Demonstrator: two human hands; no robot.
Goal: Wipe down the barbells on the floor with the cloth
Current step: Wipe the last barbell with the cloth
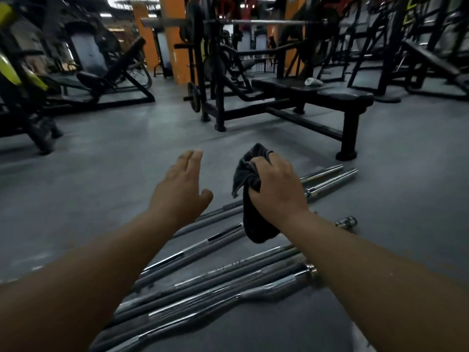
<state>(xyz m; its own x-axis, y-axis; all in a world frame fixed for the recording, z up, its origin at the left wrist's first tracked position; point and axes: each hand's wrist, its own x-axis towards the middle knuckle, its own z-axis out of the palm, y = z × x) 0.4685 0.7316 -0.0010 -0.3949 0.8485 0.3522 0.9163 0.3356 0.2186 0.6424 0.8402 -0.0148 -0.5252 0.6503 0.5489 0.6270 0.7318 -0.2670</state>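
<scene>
Head view: cloth bunched in the right hand above the barbells

The right hand (276,189) is seen from the back, its fingers curled tight round a dark grey cloth (256,229). Part of the cloth sticks up past the knuckles and the rest hangs down below the wrist in a loose fold. Its lower end lies across one of the bars in the picture, but whether it touches the metal cannot be told. The left hand (180,189) is held out just beside it, palm down, fingers straight and close together, thumb out to the side, holding nothing. Both forearms are bare and reach in from the bottom corners.

Under the hands, the barbells (220,273) lie side by side on the grey floor (114,161), running from lower left to upper right. Some are chrome and some dull grey. The nearest has a wavy shaft, and the far ends of two more show past the right hand.

Beyond them stands a black bench (342,97) with a small white object (313,81) on its pad. Behind it, a loaded bar (266,22) rests high on a rack, and a weight plate (194,97) sits on a peg low on the frame. An orange pillar (175,39) rises further back, with a black machine (106,80) off to the left.
</scene>
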